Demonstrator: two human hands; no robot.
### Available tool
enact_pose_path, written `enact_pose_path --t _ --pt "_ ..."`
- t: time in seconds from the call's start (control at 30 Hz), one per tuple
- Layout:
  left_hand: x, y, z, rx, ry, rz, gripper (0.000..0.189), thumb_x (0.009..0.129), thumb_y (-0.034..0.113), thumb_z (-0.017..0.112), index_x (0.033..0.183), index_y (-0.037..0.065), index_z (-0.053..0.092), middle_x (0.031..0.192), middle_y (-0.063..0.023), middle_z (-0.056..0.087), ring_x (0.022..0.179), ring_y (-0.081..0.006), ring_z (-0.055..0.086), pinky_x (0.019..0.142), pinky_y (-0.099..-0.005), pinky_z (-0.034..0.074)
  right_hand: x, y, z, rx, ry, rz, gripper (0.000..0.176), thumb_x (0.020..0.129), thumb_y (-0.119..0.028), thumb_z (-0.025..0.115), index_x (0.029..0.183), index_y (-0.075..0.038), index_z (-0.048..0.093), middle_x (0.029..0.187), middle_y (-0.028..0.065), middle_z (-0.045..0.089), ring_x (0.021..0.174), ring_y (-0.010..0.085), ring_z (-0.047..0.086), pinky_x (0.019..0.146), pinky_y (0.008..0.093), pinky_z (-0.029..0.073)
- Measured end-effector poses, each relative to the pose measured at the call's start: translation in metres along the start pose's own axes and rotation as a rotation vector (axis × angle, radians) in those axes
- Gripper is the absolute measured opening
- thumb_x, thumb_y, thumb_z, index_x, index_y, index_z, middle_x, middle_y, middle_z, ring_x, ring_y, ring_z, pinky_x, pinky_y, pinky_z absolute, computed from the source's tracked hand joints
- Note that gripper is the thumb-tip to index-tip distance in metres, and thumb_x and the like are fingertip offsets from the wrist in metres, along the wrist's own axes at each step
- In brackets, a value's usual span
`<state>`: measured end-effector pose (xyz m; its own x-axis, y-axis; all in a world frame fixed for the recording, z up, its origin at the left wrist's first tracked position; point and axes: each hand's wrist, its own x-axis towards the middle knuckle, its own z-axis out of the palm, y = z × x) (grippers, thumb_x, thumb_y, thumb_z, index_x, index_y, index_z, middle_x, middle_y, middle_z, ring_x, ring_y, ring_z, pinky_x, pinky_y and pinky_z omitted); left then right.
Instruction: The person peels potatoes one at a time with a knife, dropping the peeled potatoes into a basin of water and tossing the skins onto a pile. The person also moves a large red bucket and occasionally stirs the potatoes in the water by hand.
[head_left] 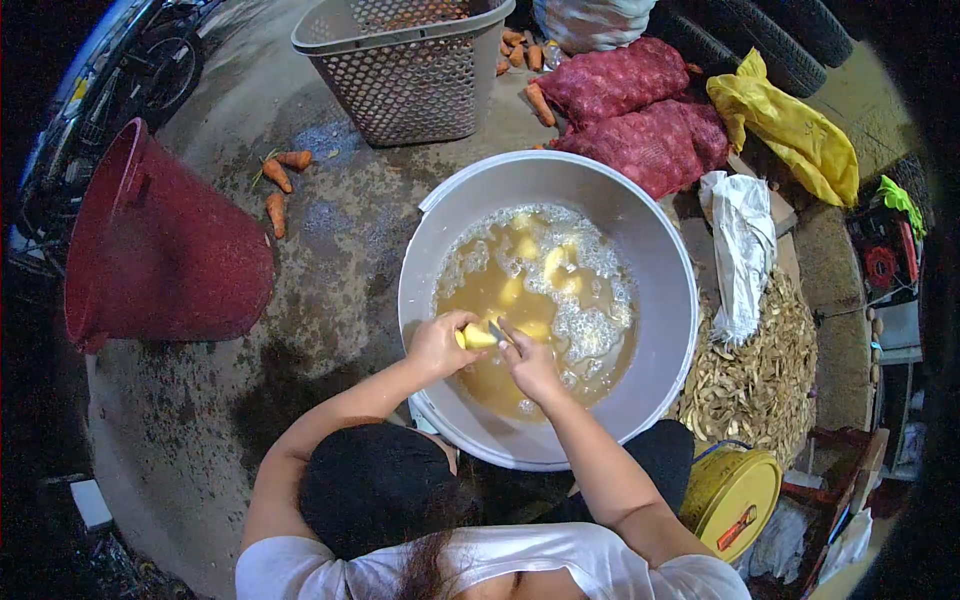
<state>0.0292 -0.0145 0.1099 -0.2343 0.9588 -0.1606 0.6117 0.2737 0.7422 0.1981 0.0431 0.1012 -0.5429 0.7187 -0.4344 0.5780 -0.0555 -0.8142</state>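
Head view: a large pale-grey tub (pixel 672 290) fills the middle of the frame, holding cloudy brownish water (pixel 470 292) with foam and yellow peeled potato pieces (pixel 527 247). At far left is a dark red bucket (pixel 175 250), its inside hidden. A perforated grey plastic basket (pixel 415 90) occupies the top centre; something orange shows inside, too cut off to identify. Red mesh sacks (pixel 650 145) at upper right are packed with small rounded produce. At lower right sits a yellow pail (pixel 738 500), lid on, contents hidden. The left hand (pixel 438 347), at the frame's centre over the tub's near part, has its fingers curled around a peeled potato (pixel 479 336). Just right of it, the right hand (pixel 530 364) is closed around a small knife (pixel 496 330), its blade at the potato's right end.
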Motion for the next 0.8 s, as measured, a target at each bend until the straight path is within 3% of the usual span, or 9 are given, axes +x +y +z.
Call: enact_pose_path --t 0.03,0.2,0.33,0.53,0.6,0.67,0.73,0.77,0.8 --pt "-0.001 0.001 -0.001 0.002 0.002 0.003 0.045 0.056 0.023 0.075 0.096 0.009 0.060 0.086 -0.0108 0.063 0.079 -0.0255 0.062 0.073 -0.0327 0.048 0.001 0.000 -0.002 0.000 0.001 0.000 0.045 0.087 -0.022 0.048 0.128 -0.006 0.039 0.102 0.0210 0.059 0.096 0.0282 0.058 0.080 0.0312 0.044" --pt "0.000 0.004 -0.004 -0.136 -0.007 -0.040 0.045 0.056 0.025 0.076 0.095 0.009 0.061 0.086 -0.0099 0.063 0.079 -0.0250 0.062 0.072 -0.0326 0.048 0.015 0.024 -0.006 0.385 -0.022 0.255 0.044 0.087 -0.022 0.048 0.128 -0.007 0.040 0.080 0.0136 0.062 0.067 0.0122 0.055 0.065 0.0260 0.044" --pt "0.001 0.000 0.000 0.027 0.001 -0.034 0.045 0.057 0.024 0.076 0.095 0.007 0.060 0.088 -0.0091 0.063 0.080 -0.0251 0.062 0.072 -0.0321 0.048 -0.002 0.008 -0.008 0.426 -0.106 0.183 0.047 0.086 -0.022 0.049 0.130 -0.008 0.037 0.080 0.0141 0.062 0.065 0.0135 0.054 0.065 0.0269 0.044" --pt "0.001 0.003 -0.001 -0.027 0.002 -0.003 0.045 0.057 0.025 0.075 0.096 0.009 0.060 0.092 -0.0104 0.061 0.082 -0.0252 0.061 0.072 -0.0325 0.048 0.003 0.012 0.003 -0.130 0.082 -0.178 0.049 0.086 -0.023 0.050 0.131 -0.011 0.036 0.082 0.0103 0.063 0.066 0.0165 0.055 0.066 0.0295 0.044" --pt "0.000 0.001 -0.001 -0.016 0.000 0.029 0.044 0.058 0.026 0.075 0.096 0.008 0.060 0.091 -0.0103 0.062 0.081 -0.0247 0.061 0.071 -0.0322 0.048 0.008 0.009 -0.005 -0.081 -0.024 0.103 0.048 0.086 -0.025 0.049 0.131 -0.012 0.036 0.080 0.0073 0.063 0.065 0.0167 0.055 0.065 0.0294 0.045" --pt "0.001 -0.006 0.001 -0.005 -0.001 0.058 0.043 0.060 0.026 0.075 0.096 0.007 0.059 0.091 -0.0102 0.062 0.081 -0.0243 0.061 0.071 -0.0319 0.048 0.018 0.034 0.001 0.076 0.039 0.113 0.047 0.087 -0.026 0.048 0.130 -0.010 0.037 0.073 0.0060 0.060 0.059 0.0159 0.053 0.059 0.0291 0.044" --pt "0.004 -0.020 0.007 -0.514 -0.125 -0.024 0.039 0.071 0.027 0.070 0.100 0.005 0.057 0.090 -0.0120 0.062 0.075 -0.0222 0.061 0.067 -0.0326 0.049 0.019 0.044 -0.004 0.231 0.101 0.123 0.047 0.088 -0.027 0.048 0.129 -0.008 0.038 0.066 0.0047 0.057 0.053 0.0150 0.050 0.053 0.0289 0.043" --pt "0.006 -0.030 0.009 -0.515 -0.124 -0.023 0.039 0.071 0.027 0.070 0.100 0.005 0.057 0.090 -0.0120 0.062 0.075 -0.0222 0.061 0.067 -0.0326 0.049 0.016 0.043 -0.010 0.441 0.093 0.251 0.037 0.088 -0.027 0.047 0.119 -0.007 0.044 0.059 0.0021 0.048 0.048 0.0121 0.043 0.046 0.0271 0.036" --pt "0.008 -0.037 0.006 -0.862 -0.272 -0.306 0.039 0.076 0.028 0.063 0.105 0.005 0.054 0.091 -0.0141 0.061 0.074 -0.0237 0.061 0.064 -0.0349 0.049 0.015 0.043 -0.015 0.652 0.084 0.378 0.030 0.088 -0.026 0.047 0.110 -0.005 0.051 0.053 -0.0005 0.040 0.042 0.0092 0.036 0.040 0.0254 0.030"
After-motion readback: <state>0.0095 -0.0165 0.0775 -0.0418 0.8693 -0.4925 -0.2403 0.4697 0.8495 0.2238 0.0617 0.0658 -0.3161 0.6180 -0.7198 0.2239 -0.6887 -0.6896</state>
